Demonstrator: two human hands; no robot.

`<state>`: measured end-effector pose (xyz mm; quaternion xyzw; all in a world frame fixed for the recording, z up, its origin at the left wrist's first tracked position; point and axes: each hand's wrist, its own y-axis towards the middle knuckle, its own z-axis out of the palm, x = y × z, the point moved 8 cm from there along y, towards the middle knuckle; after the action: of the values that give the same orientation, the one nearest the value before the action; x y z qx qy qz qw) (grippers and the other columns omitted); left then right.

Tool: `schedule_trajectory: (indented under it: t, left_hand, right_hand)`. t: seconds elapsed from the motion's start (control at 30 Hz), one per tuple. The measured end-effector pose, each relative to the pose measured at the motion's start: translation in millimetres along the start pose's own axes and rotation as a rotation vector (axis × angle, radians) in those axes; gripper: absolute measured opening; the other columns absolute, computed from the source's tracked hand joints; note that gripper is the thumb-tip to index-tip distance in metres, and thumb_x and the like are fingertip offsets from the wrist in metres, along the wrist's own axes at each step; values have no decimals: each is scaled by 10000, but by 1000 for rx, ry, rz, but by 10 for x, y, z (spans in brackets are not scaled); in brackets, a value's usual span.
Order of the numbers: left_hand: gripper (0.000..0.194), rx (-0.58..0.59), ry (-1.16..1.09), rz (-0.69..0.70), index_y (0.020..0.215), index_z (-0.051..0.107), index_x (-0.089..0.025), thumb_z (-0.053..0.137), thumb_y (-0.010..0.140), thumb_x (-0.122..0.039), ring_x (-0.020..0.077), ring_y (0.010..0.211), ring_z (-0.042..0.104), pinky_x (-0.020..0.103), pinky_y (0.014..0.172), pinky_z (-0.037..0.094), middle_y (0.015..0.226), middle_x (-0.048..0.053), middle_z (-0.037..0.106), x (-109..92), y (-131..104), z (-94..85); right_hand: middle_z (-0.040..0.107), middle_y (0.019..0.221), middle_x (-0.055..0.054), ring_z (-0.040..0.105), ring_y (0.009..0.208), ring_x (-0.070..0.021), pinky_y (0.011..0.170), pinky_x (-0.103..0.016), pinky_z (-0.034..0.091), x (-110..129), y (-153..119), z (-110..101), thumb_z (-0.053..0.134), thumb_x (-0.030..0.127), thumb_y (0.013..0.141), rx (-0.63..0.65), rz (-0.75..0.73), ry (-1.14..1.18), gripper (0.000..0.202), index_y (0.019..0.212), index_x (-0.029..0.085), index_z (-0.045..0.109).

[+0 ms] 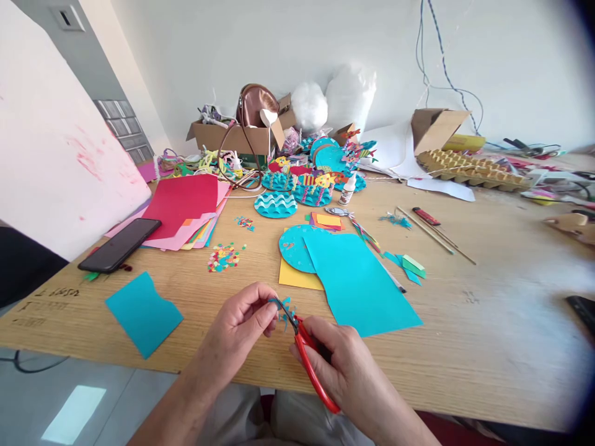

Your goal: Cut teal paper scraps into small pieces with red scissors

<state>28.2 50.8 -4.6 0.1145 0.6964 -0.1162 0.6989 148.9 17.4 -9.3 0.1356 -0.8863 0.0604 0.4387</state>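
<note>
My left hand (246, 319) pinches a small blue paper piece (275, 302) between thumb and fingertips, near the table's front edge. Red-handled scissors (307, 353) are in my right hand (337, 356), their blades reaching up-left to the blue piece. Small blue scraps (286, 313) show around the blades; whether they lie on the table or hang is hard to tell. Right of and beyond my hands lies a large blue sheet (362, 282), overlapping a round blue disc (297, 248) and a yellow sheet (297, 275). A smaller blue sheet (144, 314) lies to the left.
A black phone (121, 244) rests by stacked coloured paper (183, 204) at left. Paper dots (224, 257) lie nearer the middle. Behind stand decorated blue discs (276, 204), a glue bottle (348, 189) and a cardboard box (232, 137). Thin sticks (434, 235) lie at right.
</note>
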Motion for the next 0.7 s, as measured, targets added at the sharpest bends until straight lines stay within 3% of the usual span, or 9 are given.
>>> schedule_trajectory:
  t: [0.7]
  left_hand:
    - [139,42,99,-20,748,554,-188,494,841,-271,113,599,455,208,579,399,608,-39,487,-48,-23,35]
  right_hand:
    - [359,536,73,305,484,-87,453,-211,223,15,-43,-4,435,227,855,26,28,-2,244,634,217,332]
